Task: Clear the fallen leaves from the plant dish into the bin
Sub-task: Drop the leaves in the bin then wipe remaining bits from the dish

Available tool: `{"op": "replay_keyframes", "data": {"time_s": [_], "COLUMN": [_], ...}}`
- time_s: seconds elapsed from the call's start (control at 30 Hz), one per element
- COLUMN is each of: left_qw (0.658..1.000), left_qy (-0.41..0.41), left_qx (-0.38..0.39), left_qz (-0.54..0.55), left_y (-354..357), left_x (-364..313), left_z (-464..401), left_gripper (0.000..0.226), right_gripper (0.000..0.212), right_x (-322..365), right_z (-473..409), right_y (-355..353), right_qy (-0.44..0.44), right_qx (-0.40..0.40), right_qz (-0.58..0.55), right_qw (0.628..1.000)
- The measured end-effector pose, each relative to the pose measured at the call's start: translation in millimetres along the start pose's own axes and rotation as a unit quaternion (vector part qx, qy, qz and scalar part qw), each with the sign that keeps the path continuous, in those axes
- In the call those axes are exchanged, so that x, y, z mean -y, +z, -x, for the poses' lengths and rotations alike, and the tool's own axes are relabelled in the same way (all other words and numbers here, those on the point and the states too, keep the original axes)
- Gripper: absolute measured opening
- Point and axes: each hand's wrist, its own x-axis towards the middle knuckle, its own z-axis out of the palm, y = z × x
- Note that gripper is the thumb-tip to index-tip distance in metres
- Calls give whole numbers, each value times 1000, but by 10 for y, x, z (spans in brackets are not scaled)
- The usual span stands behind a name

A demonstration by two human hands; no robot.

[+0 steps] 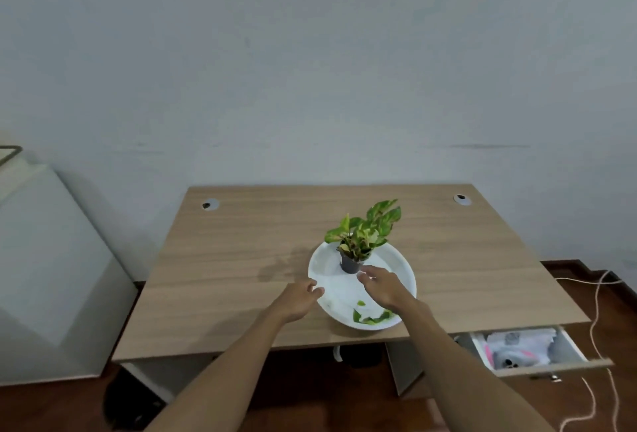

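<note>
A white round dish [401, 268] sits on a wooden desk [241, 259]. A small dark pot [349, 264] with a green and yellow leafy plant [365, 230] stands in the dish's far half. Fallen green leaves [370, 317] lie on the dish's near rim. My left hand [298, 299] is at the dish's left edge with loosely curled fingers and holds nothing. My right hand [382, 285] hovers over the dish just in front of the pot, fingers relaxed and empty. No bin is clearly visible.
An open drawer [527, 350] with white and pink items juts out at the desk's lower right. White cables [598, 311] trail on the floor to the right. A pale cabinet [44, 276] stands on the left. A dark round object [127, 404] sits on the floor under the desk.
</note>
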Motion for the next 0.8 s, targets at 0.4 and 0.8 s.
{"op": "replay_keyframes", "data": {"time_s": [0.4, 0.8], "left_qw": [972, 860], "left_qy": [-147, -240], "left_qx": [-184, -239], "left_qz": [19, 381], "left_y": [820, 1023], "left_x": [-47, 88], "left_z": [-531, -730], "left_gripper": [53, 16], "right_gripper": [50, 57], "right_x": [-942, -682], "right_z": [-668, -869], "right_y": [-494, 304], "right_qy": [-3, -213], "right_qx": [107, 209], "right_qz": [74, 269], "right_qw": [992, 916]}}
